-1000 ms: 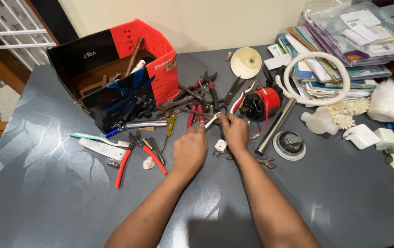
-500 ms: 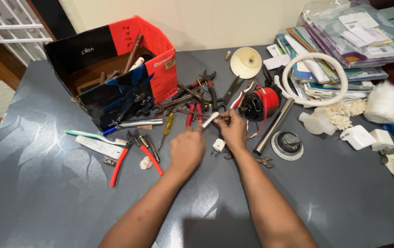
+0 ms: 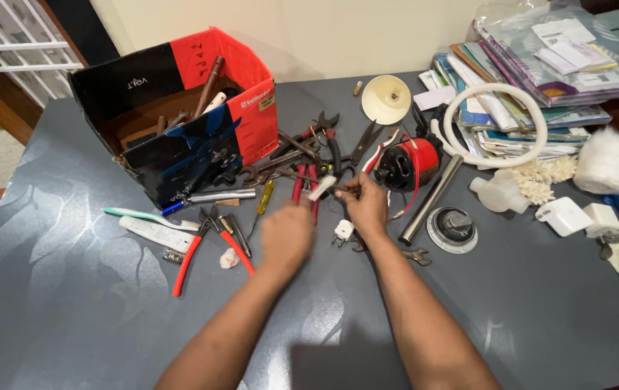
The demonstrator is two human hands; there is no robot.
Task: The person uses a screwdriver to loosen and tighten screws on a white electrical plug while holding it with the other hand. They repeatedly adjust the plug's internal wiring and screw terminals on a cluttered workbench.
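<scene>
near the far left corner of the grey surface (image 3: pixel 57 289) a red and black cardboard box (image 3: pixel 179 115) lies tipped open, tools crowded inside. in front of it lie a toothbrush (image 3: pixel 143 215) and red-handled pliers (image 3: pixel 194 249). the left hand (image 3: pixel 286 235) hovers mid-surface, blurred, fingers curled; whether it grips anything i cannot tell. the right hand (image 3: pixel 364 206) pinches a small whitish piece (image 3: pixel 322 188) on a thin dark shaft, its far end lost in the tool pile. a white plug (image 3: pixel 341 232) sits just beside that hand. further right: a red motor (image 3: pixel 407 162), a white hose ring (image 3: pixel 494 123), stacked papers cut by the edge.
</scene>
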